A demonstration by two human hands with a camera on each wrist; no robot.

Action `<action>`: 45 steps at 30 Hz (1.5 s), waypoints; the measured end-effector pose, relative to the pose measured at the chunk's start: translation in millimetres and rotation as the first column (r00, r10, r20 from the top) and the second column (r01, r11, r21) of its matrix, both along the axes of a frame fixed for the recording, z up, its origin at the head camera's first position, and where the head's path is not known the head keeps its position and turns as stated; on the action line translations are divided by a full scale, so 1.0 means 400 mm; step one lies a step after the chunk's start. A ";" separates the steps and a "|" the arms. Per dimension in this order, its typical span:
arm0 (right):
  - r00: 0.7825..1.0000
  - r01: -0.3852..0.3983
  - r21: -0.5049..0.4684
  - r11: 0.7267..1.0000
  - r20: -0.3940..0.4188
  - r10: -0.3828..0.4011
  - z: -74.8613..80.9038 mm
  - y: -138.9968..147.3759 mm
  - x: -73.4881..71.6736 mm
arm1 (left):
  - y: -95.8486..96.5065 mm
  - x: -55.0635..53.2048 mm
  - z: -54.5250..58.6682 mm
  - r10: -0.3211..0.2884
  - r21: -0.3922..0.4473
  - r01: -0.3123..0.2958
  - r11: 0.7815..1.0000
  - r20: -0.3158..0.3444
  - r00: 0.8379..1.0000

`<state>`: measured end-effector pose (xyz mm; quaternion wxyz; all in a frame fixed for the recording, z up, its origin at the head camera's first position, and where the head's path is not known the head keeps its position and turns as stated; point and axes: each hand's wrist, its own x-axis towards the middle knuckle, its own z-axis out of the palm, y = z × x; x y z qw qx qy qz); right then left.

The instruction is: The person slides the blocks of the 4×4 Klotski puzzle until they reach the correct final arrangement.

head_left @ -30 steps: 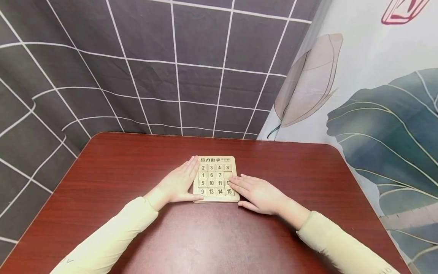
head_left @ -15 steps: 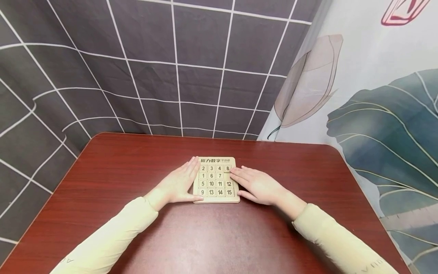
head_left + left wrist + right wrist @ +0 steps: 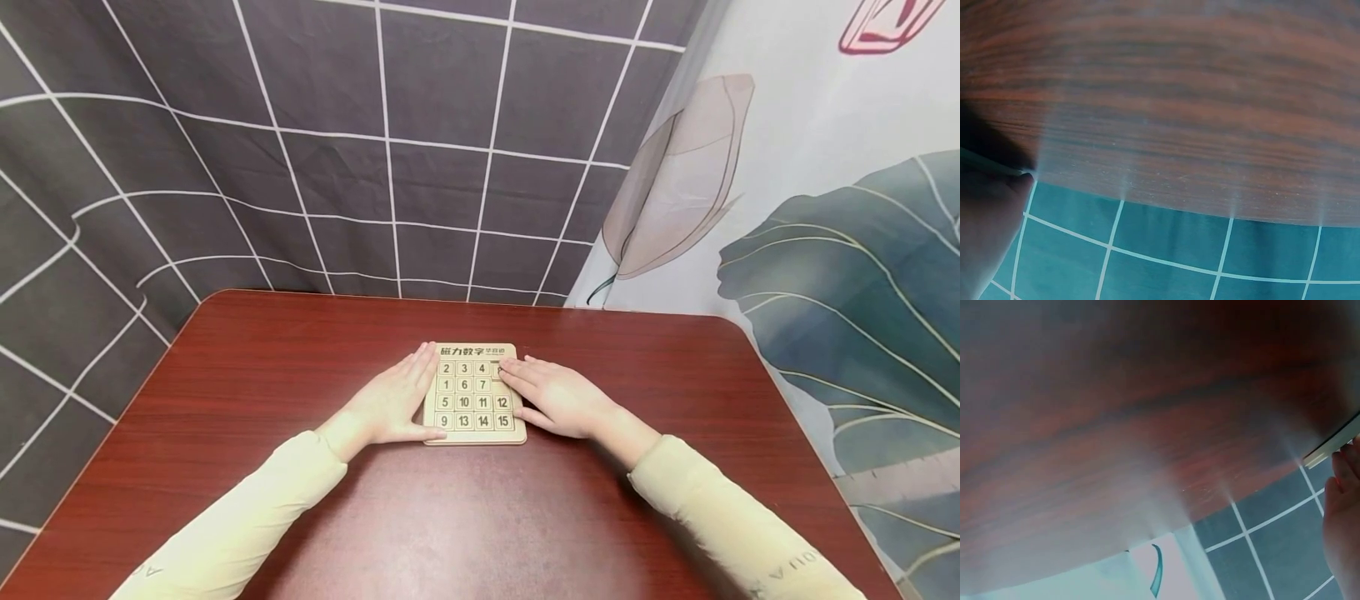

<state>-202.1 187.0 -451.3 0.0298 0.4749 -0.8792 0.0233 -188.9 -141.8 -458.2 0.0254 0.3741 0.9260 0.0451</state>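
A pale wooden number slide puzzle (image 3: pixel 472 437) lies flat on the table. My left hand (image 3: pixel 390 400) rests along its left side, fingers straight, with the thumb at the near left corner. Fingertips of my right hand (image 3: pixel 562 400) press on the 8 tile (image 3: pixel 496 372) at the upper right and partly cover it; the thumb lies by the right edge near the 12 tile (image 3: pixel 502 403). Below the 8 is an unfilled cell (image 3: pixel 498 387). In the right wrist view, the puzzle's edge (image 3: pixel 1335 442) shows beside my fingers. The left wrist view catches only part of the left hand (image 3: pixel 988 231).
The reddish-brown wooden table (image 3: pixel 300 333) reaches back to a dark grid-patterned curtain (image 3: pixel 435 183). A white curtain with leaf prints (image 3: pixel 675 287) hangs at the right.
My right hand has moved up the puzzle from the 12 tile to the 8 tile. The 8 now sits slightly lower, a dark gap above it. The left hand stays still.
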 end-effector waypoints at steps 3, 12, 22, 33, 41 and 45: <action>1.000 -0.010 -0.003 1.000 -0.008 0.010 0.000 0.002 0.016 | 0.000 0.001 0.001 0.002 -0.002 -0.002 1.000 -0.002 1.000; 0.997 -0.049 -0.016 0.999 -0.059 0.048 -0.007 0.010 0.053 | -0.005 -0.001 -0.002 0.002 -0.010 -0.002 1.000 -0.003 1.000; 0.999 -0.031 -0.012 0.999 -0.025 0.030 0.006 -0.007 0.024 | -0.005 -0.002 0.001 0.001 0.000 -0.001 1.000 0.005 1.000; 0.999 0.004 0.021 1.000 0.034 -0.005 0.001 -0.051 -0.017 | -0.002 -0.002 -0.005 -0.003 0.008 0.003 1.000 -0.004 1.000; 0.999 0.013 0.018 1.000 0.051 -0.013 0.006 -0.039 -0.016 | -0.002 -0.002 -0.004 0.000 -0.001 0.000 1.000 0.000 1.000; 0.999 0.024 0.010 1.000 0.038 -0.024 0.007 -0.015 -0.010 | -0.002 -0.002 -0.002 -0.001 -0.005 0.001 1.000 0.000 1.000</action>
